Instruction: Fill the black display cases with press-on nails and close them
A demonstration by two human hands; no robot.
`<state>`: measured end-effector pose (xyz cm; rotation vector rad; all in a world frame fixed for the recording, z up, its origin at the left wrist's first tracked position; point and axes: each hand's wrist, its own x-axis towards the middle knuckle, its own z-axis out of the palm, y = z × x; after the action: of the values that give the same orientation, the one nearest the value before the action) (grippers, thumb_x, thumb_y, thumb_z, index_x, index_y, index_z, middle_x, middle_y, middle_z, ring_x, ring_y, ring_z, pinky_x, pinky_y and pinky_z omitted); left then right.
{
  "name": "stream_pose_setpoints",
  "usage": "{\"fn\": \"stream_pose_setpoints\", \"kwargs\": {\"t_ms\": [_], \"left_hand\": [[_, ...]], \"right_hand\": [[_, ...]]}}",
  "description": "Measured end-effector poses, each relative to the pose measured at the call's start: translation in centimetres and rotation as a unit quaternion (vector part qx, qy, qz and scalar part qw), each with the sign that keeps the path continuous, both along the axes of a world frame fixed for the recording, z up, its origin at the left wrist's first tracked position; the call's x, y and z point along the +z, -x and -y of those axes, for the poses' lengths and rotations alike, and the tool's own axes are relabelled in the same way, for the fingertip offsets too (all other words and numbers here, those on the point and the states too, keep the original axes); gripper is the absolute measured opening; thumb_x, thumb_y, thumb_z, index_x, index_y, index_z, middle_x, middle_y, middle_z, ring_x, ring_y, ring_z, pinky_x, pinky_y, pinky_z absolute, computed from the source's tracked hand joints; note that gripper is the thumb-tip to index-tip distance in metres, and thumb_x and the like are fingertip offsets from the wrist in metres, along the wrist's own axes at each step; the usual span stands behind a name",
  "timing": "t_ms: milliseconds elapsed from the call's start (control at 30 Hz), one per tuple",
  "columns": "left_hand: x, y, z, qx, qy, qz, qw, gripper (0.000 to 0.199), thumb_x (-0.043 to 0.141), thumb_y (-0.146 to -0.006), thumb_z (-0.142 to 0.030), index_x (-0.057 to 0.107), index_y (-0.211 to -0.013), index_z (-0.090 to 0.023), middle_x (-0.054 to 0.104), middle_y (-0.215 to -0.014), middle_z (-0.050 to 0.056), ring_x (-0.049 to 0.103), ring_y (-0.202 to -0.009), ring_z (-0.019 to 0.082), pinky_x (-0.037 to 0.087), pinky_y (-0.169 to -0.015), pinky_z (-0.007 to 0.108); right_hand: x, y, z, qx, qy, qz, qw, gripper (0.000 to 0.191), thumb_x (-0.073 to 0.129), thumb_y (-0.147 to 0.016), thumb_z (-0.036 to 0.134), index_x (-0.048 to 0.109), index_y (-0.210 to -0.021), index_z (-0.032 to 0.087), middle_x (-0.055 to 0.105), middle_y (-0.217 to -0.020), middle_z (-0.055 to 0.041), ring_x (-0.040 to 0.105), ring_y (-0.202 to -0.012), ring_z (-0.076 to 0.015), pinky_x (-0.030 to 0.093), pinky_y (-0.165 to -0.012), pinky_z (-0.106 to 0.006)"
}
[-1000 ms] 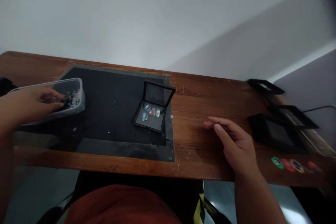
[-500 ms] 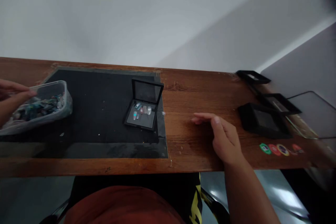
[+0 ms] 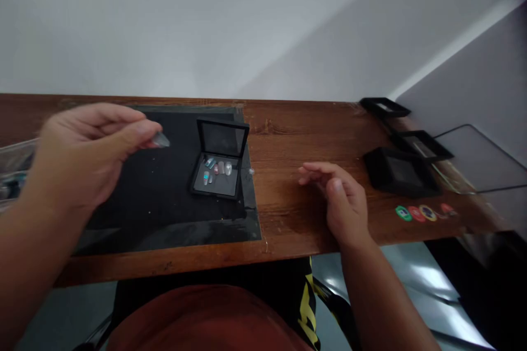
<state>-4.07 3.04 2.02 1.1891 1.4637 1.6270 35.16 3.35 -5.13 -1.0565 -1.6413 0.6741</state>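
Over the black mat, my left hand pinches a press-on nail, pale and grey-looking, between thumb and fingertips. To its right stands a small black case with its clear-windowed lid raised. Several press-on nails in silver, teal and pink lie inside the case. My right hand rests on the bare wood, fingers loosely bent and apart, holding nothing. Behind my left wrist, partly hidden, a clear plastic tub holds many more small pieces.
Black window-lidded boxes stand at the table's right, near a partition. Round coloured stickers lie in front of them. A thin dark cable loops beside the boxes. The white wall borders the table's back.
My left hand has come out of the tub and moved right over the mat, with a nail in its fingertips. My right hand stays in about the same place.
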Motion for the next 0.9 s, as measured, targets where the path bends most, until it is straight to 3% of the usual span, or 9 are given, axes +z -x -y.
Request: {"fn": "stream_pose_setpoints", "kwargs": {"t_ms": [100, 200, 333, 467, 633, 833, 900], "left_hand": [[0.3, -5.1, -0.6, -0.097, 0.044, 0.058, 0.993, 0.025, 0.105, -0.061, -0.016, 0.084, -0.074, -0.024, 0.083, -0.070, -0.006, 0.074, -0.063, 0.009, 0.064, -0.065, 0.020], [-0.2, -6.3, -1.2, -0.144, 0.084, 0.077, 0.983, 0.028, 0.104, -0.055, -0.016, 0.083, -0.072, -0.023, 0.081, -0.068, -0.004, 0.073, -0.059, 0.011, 0.063, -0.060, 0.022], [-1.4, -5.7, -1.5, -0.167, 0.118, 0.113, 0.972, 0.030, 0.104, -0.054, -0.021, 0.079, -0.072, -0.022, 0.078, -0.066, -0.003, 0.070, -0.056, 0.011, 0.062, -0.057, 0.023], [-1.8, -5.3, -1.2, -0.157, 0.154, 0.135, 0.966, 0.031, 0.104, -0.053, -0.022, 0.078, -0.071, -0.022, 0.076, -0.064, -0.003, 0.070, -0.056, 0.013, 0.063, -0.055, 0.023], [-2.0, -5.3, -1.0, -0.146, 0.166, 0.135, 0.966, 0.027, 0.102, -0.055, -0.026, 0.078, -0.069, -0.026, 0.078, -0.065, -0.002, 0.076, -0.062, 0.018, 0.066, -0.057, 0.027], [-2.2, -5.3, -1.1, -0.157, 0.182, 0.126, 0.962, 0.021, 0.101, -0.061, -0.023, 0.083, -0.069, -0.030, 0.079, -0.066, -0.005, 0.075, -0.061, 0.016, 0.067, -0.060, 0.027], [-2.2, -5.2, -1.0, -0.168, 0.184, 0.122, 0.961, 0.021, 0.103, -0.062, -0.024, 0.084, -0.070, -0.030, 0.079, -0.066, -0.005, 0.075, -0.060, 0.016, 0.068, -0.061, 0.027]], "right_hand": [[0.7, 2.1, 0.2, 0.050, -0.011, 0.030, 0.998, 0.023, 0.075, -0.106, 0.050, 0.079, -0.104, 0.027, 0.080, -0.090, -0.0027, 0.075, -0.078, -0.0192, 0.061, -0.073, -0.034], [1.9, 5.1, -0.3, 0.115, -0.024, 0.069, 0.991, 0.014, 0.089, -0.093, 0.032, 0.078, -0.095, 0.025, 0.075, -0.080, 0.0019, 0.068, -0.068, -0.0143, 0.055, -0.066, -0.028], [3.7, 9.3, -2.5, 0.219, -0.117, 0.119, 0.961, 0.023, 0.091, -0.097, 0.041, 0.078, -0.102, 0.023, 0.076, -0.087, 0.0008, 0.067, -0.073, -0.0128, 0.052, -0.069, -0.026], [3.9, 12.6, -5.1, 0.280, -0.173, 0.102, 0.939, 0.032, 0.083, -0.104, 0.054, 0.075, -0.100, 0.023, 0.079, -0.093, -0.0003, 0.070, -0.080, -0.0138, 0.053, -0.074, -0.027], [3.0, 14.0, -5.7, 0.280, -0.147, 0.033, 0.948, 0.038, 0.083, -0.104, 0.053, 0.069, -0.087, 0.023, 0.072, -0.081, 0.0033, 0.065, -0.073, -0.0106, 0.052, -0.070, -0.025], [3.9, 13.5, -3.9, 0.229, -0.101, 0.015, 0.968, 0.022, 0.080, -0.105, 0.022, 0.072, -0.085, 0.019, 0.072, -0.075, 0.0055, 0.062, -0.064, -0.0053, 0.046, -0.060, -0.019], [4.2, 13.5, -3.4, 0.217, -0.088, 0.028, 0.972, 0.020, 0.078, -0.104, 0.019, 0.073, -0.084, 0.019, 0.072, -0.074, 0.0046, 0.062, -0.062, -0.0057, 0.046, -0.059, -0.020]]}}
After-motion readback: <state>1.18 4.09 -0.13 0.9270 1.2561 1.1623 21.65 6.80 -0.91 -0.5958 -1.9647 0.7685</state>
